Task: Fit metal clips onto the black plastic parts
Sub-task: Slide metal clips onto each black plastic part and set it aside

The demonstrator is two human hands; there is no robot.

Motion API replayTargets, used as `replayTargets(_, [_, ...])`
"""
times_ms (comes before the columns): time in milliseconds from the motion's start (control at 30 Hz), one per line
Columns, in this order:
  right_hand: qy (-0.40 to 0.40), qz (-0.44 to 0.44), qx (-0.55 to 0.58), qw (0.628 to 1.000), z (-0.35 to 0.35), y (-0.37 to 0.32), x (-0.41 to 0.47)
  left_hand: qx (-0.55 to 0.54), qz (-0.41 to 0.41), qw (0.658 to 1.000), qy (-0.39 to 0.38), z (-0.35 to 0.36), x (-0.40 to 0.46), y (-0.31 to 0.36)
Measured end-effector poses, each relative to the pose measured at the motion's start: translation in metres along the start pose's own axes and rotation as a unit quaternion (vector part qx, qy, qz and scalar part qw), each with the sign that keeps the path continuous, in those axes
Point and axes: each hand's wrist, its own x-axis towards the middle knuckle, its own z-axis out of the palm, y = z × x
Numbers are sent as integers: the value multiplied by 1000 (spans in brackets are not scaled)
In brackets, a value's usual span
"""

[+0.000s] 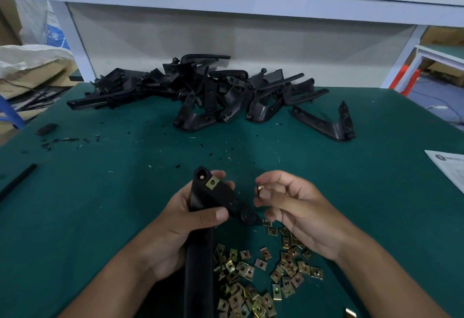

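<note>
Head view: loose clips [261,275] below hands, black parts [200,92] piled beyond.

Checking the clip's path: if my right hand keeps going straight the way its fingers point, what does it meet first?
Probably the black plastic part held by the left hand. The right hand, pinching a metal clip, points left toward it across a small gap. Depth is unclear from one view.

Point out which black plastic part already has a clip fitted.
The black plastic part gripped in the left hand; a brass-coloured clip sits near its top end.
</note>
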Motion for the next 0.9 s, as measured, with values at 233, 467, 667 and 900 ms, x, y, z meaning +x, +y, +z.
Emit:
replayTargets(233, [-29, 8, -12, 999, 4, 0, -1, -10, 2, 1000, 5, 15, -2, 1])
replayTargets(467, [-29, -1, 15, 999, 7, -3, -4, 2, -12, 1000, 1, 17, -4, 4])
replayTargets(667, [-16, -4, 3, 1000, 9, -8, -6, 19, -8, 1000, -13, 18, -4, 4])
replayTargets(900, [7, -16, 10, 1000, 14, -9, -7, 45, -5, 999, -21, 19, -4, 1])
